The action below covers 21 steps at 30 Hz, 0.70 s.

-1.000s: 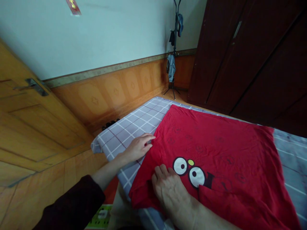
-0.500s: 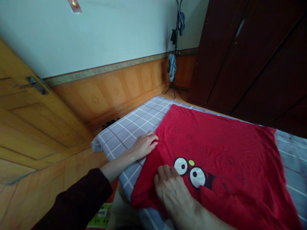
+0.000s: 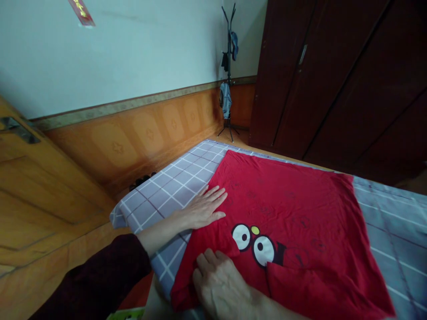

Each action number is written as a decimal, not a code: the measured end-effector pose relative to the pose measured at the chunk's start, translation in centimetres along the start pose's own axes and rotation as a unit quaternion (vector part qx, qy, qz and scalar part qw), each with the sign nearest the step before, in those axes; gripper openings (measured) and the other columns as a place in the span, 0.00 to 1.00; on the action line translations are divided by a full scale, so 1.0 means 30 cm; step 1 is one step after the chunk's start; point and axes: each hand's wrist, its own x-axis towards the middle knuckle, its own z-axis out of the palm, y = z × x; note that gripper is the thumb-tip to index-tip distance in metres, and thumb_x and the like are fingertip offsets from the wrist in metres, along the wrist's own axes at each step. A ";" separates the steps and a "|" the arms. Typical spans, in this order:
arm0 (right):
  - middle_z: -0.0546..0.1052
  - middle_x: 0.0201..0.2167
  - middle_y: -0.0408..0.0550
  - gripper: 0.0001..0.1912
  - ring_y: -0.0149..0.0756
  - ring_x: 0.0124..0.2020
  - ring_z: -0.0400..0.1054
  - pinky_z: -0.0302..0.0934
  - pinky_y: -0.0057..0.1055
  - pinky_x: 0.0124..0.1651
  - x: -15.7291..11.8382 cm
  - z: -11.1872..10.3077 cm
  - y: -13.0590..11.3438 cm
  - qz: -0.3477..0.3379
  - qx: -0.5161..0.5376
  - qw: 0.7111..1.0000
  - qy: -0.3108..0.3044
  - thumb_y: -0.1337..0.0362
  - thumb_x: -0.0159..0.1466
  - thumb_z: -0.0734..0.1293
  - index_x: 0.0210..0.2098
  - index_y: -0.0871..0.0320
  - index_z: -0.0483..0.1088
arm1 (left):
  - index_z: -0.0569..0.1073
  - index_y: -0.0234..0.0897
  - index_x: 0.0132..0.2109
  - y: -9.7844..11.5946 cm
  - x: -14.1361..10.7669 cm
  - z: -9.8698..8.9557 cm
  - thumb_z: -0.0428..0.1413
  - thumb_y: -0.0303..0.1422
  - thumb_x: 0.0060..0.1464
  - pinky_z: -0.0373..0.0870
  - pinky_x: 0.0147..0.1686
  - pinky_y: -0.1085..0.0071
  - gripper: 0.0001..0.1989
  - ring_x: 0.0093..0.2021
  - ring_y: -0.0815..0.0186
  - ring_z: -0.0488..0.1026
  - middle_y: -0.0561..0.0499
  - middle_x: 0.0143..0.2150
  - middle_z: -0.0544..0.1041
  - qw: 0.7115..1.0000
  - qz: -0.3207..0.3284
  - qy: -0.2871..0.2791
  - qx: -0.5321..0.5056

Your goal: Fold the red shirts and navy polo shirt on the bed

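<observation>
A red garment [image 3: 276,191] with a print of two big cartoon eyes lies spread over a checked grey cloth. Its near edge is partly folded over and wrinkled. My left hand [image 3: 205,208] rests flat on its left edge, fingers spread. Lower down, my right hand [image 3: 222,282] is closed, its knuckles up and its curled fingers gripping the red fabric near the front left corner. The fingertips of that hand are hidden beneath it.
The grey checked cloth [image 3: 170,182] covers the bed-like surface under the garment. A wooden door [image 3: 43,191] stands at the left. Farther back are a coat rack [image 3: 229,66] with clothing on it and a dark wardrobe [image 3: 320,89].
My left hand has gone from bent fingers at the edge to lying flat with fingers spread. My right hand has shifted slightly toward the near left corner. The view has swung right.
</observation>
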 end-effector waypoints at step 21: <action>0.73 0.33 0.46 0.08 0.32 0.31 0.67 0.65 0.30 0.32 0.002 0.164 0.053 -0.042 0.058 0.994 0.080 0.61 0.65 0.62 0.36 0.60 0.69 | 0.47 0.37 0.67 -0.040 0.528 -0.001 0.33 0.52 0.62 0.34 0.65 0.60 0.34 0.69 0.62 0.38 0.49 0.70 0.45 0.999 -0.043 -0.013 0.026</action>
